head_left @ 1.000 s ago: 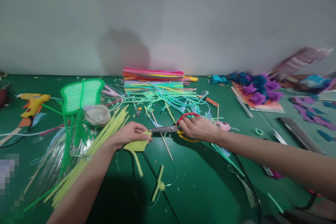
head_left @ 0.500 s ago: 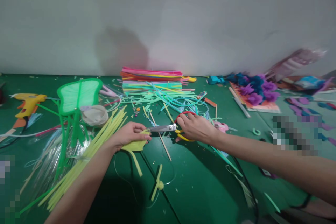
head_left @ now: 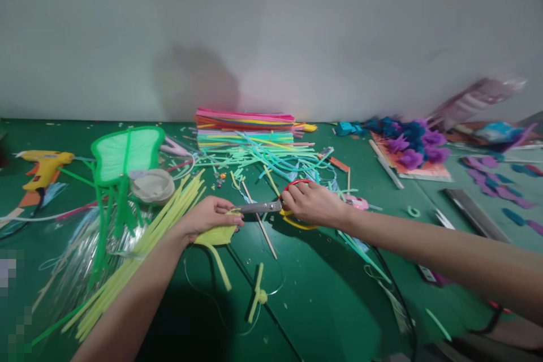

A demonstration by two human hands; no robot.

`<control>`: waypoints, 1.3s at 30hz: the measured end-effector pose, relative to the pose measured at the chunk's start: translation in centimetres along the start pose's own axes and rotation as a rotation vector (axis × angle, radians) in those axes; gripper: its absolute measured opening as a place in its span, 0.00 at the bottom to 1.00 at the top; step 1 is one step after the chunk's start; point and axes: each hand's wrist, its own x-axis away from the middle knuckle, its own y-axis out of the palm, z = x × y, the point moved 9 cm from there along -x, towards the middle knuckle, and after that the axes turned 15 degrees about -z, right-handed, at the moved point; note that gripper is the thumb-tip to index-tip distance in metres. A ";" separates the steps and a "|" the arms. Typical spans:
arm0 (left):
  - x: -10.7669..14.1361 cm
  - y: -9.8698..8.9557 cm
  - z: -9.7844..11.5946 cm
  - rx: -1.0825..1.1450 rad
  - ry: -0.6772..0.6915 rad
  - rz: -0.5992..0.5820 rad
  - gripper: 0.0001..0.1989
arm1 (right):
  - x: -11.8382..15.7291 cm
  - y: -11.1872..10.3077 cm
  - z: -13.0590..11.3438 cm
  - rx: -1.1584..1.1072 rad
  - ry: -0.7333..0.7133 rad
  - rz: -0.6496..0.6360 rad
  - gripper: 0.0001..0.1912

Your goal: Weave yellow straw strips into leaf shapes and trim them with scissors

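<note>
My left hand (head_left: 212, 218) pinches a small flat yellow piece (head_left: 217, 236), and a yellow pipe cleaner end (head_left: 221, 271) hangs below it. My right hand (head_left: 316, 203) is wrapped round the red and yellow handles of a pair of scissors (head_left: 261, 207). The metal blades point left and their tips reach the top of the yellow piece at my left fingertips. Whether the blades are closed on it is hard to see. A bundle of yellow pipe cleaners (head_left: 169, 220) lies beside and under my left forearm. Below my hands rests a short yellow stem with a knob (head_left: 257, 294).
A green wing-like frame (head_left: 127, 155), a tape roll (head_left: 153, 186) and a yellow glue gun (head_left: 44, 168) lie left. Coloured pipe cleaners (head_left: 246, 127) are stacked at the wall (head_left: 271, 34). Purple and blue flowers (head_left: 411, 144) and a grey bar (head_left: 477, 215) lie right. A stick (head_left: 265, 229) lies beneath the scissors.
My right hand and the scissors have shifted slightly left, the blade tips now further over my left fingertips. My left hand keeps its hold on the yellow piece, almost unmoved.
</note>
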 end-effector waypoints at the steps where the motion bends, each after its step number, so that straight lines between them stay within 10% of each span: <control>1: 0.0 0.0 0.0 0.002 -0.002 -0.004 0.19 | 0.0 -0.2 0.0 0.001 -0.023 0.036 0.12; 17: 0.1 0.1 0.1 -0.003 0.011 -0.061 0.18 | 0.2 0.0 0.9 -0.051 -0.061 0.065 0.12; 27: 0.4 0.8 1.3 -0.045 0.079 -0.047 0.19 | 1.3 1.2 3.8 -0.364 0.313 -0.239 0.24; 39: 1.0 0.7 1.2 -0.202 0.035 -0.065 0.16 | 3.2 1.1 3.7 -0.632 0.459 -0.232 0.29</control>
